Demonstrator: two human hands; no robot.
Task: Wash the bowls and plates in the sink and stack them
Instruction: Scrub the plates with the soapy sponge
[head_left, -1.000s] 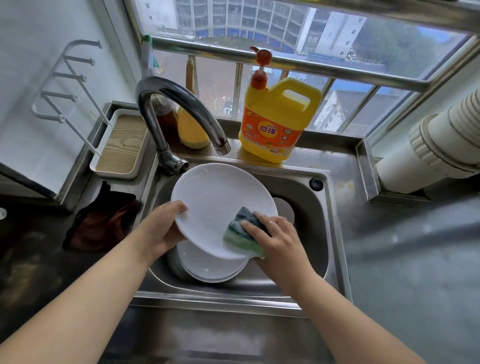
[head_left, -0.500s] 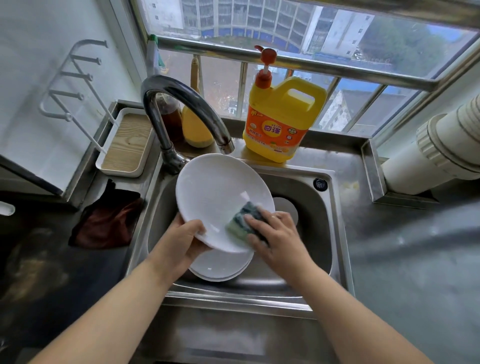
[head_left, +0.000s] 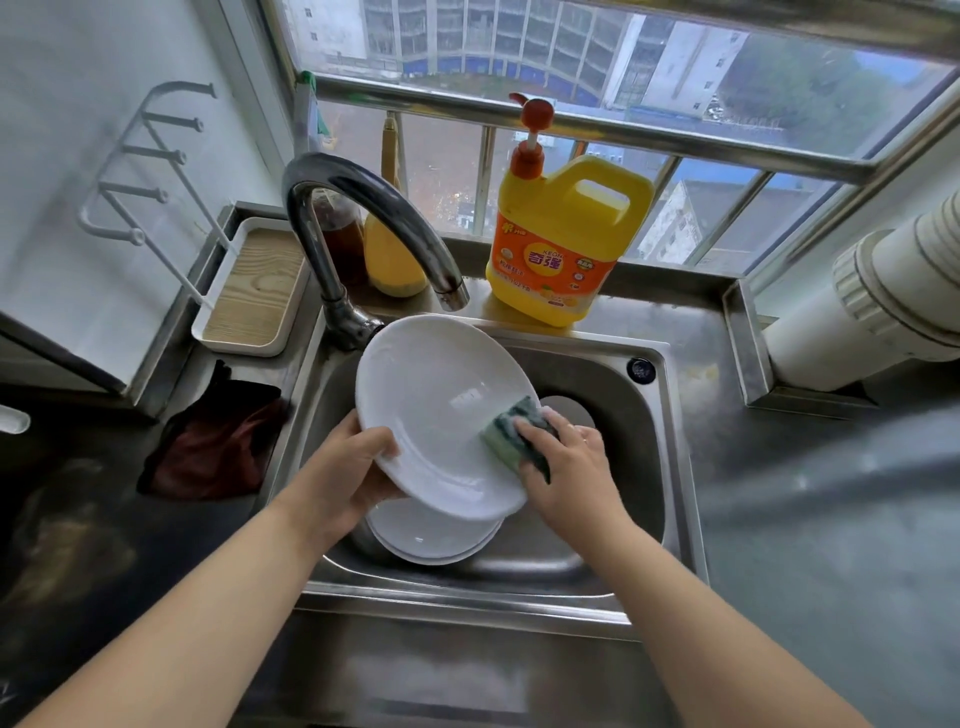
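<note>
Over the stainless steel sink (head_left: 670, 431) the person tilts a large white round plate (head_left: 436, 410), its far rim close under the spout of the curved chrome tap (head_left: 363, 218). The left hand (head_left: 343, 473) grips the plate's near-left rim, thumb curled over the top face and fingers behind it. The right hand (head_left: 566, 467) clutches a green and dark scrubbing sponge (head_left: 514, 436), fingers bent around it, and presses it against the plate's right inner side, near the rim.

Beneath the held plate, more white plates (head_left: 431, 540) lie stacked in the basin's near-left part, half covered by it. The right half of the basin lies open around the round drain (head_left: 571, 410).

Behind the sink, on the steel ledge, stands a yellow dish-soap jug with a red pump (head_left: 561, 234), just right of the tap. Left of the tap sit a small yellow bottle (head_left: 389, 254) and a dark brown bottle (head_left: 340, 239), close together. A white tray with a wooden base (head_left: 254, 291) lies at the sink's far-left corner, and a dark red cloth (head_left: 218, 441) lies crumpled on the counter beside the sink's left edge.
</note>
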